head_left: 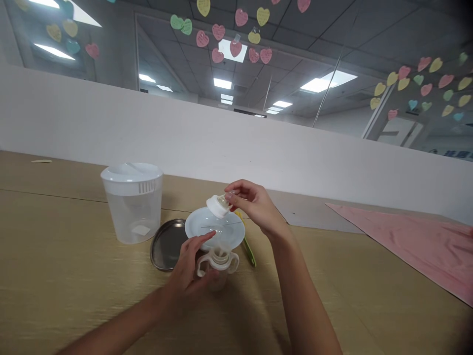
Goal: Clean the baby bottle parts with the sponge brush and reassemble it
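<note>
My right hand (254, 202) pinches a baby bottle teat (219, 204) with a white screw collar. The teat is tilted above a pale bowl (234, 239). Below it a clear baby bottle (220, 256) with two white handles stands upright, its top uncovered. At the bottle's left side is my left hand (192, 266), fingers stretched out and apart, thumb low by the bottle's body. Whether that thumb touches the bottle, I cannot tell.
Left of the bowl lies a round dark metal tray (162, 251). Behind it stands a translucent lidded bucket (135, 212). A green-handled utensil (250, 252) lies right of the bowl. Pink cloth (414, 241) covers the table's right part. A white wall (221, 148) runs along the back.
</note>
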Action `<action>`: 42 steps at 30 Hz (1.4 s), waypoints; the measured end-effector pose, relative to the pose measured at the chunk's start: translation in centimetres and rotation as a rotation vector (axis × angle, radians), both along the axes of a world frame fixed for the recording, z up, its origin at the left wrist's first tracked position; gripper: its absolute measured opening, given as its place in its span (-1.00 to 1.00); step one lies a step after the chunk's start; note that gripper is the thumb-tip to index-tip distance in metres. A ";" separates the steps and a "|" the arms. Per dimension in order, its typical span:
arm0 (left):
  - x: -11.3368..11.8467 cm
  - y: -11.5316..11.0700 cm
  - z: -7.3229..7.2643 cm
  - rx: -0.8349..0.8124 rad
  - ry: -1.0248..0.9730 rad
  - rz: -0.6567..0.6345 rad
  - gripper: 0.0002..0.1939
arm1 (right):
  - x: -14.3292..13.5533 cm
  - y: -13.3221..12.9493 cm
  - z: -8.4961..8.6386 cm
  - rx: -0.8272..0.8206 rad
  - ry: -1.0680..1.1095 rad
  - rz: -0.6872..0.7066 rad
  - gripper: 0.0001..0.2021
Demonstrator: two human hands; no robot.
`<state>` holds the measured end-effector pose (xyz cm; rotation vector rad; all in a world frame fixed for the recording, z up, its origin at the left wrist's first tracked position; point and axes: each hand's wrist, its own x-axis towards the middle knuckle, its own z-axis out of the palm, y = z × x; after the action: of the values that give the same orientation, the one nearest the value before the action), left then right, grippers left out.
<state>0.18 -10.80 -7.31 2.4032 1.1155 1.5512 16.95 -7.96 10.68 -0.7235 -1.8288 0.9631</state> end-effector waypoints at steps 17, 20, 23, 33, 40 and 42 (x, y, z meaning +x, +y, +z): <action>0.3 -0.7 0.8 -0.110 -0.037 -0.073 -0.69 | 0.4 0.6 -1.8 -0.161 -0.901 0.099 -0.53; 0.3 -0.8 1.0 -0.122 -0.032 -0.067 -0.70 | -0.1 0.7 -2.2 -0.070 -1.067 0.119 -0.53; 0.4 -0.9 0.8 -0.142 -0.088 -0.080 -0.60 | -0.3 0.7 -2.2 -0.026 -1.052 0.066 -0.66; 0.7 -0.7 0.1 -0.234 -0.212 -0.173 -0.50 | 1.4 -0.3 0.1 -0.038 -0.411 -0.081 -0.70; 0.7 -0.5 0.1 -0.167 -0.189 -0.144 -0.51 | 0.9 1.6 -1.5 -0.041 -0.377 -0.295 -0.69; 0.7 -0.6 0.2 -0.172 -0.197 -0.138 -0.54 | 0.4 2.2 -2.4 -0.052 -0.482 -0.306 -0.71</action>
<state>0.90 -11.37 -7.07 2.1169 0.9788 1.5397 17.32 -5.79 8.24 -1.3138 -2.0199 0.6724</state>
